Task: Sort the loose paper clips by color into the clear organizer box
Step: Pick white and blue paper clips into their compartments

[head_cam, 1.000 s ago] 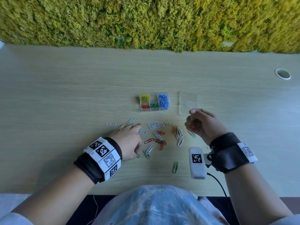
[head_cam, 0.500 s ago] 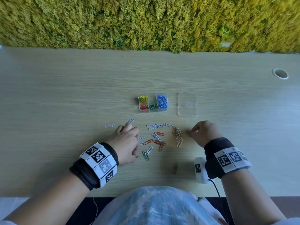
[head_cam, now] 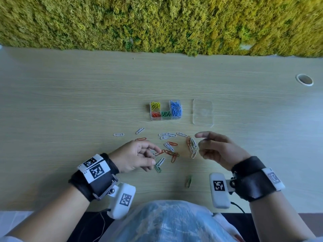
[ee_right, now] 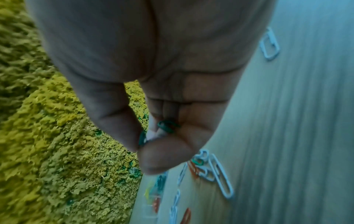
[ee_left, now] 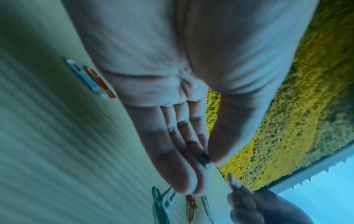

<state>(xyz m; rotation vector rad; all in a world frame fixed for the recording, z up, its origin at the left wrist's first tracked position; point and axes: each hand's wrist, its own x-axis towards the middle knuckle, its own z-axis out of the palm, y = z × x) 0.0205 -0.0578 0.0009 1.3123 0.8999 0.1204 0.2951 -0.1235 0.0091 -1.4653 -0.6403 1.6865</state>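
Note:
The clear organizer box (head_cam: 165, 118) sits mid-table and holds yellow, red, green and blue clips in separate compartments. Loose white, red and green paper clips (head_cam: 172, 151) lie scattered in front of it. My left hand (head_cam: 154, 155) hovers at the left of the pile. The left wrist view shows its thumb and fingers (ee_left: 207, 162) pinching a green clip (ee_left: 202, 157). My right hand (head_cam: 199, 141) is raised at the right of the pile. It holds green clips (ee_right: 168, 125) between thumb and curled fingers (ee_right: 145, 141).
The box's clear lid (head_cam: 203, 113) lies flat just right of the box. One green clip (head_cam: 189, 181) lies alone near the front edge. A moss wall (head_cam: 157, 23) borders the far side of the table, and a cable hole (head_cam: 304, 79) is at the far right.
My right hand dipped to the table at the pile's right edge and has lifted again. My left hand has come off the table and turned onto its side.

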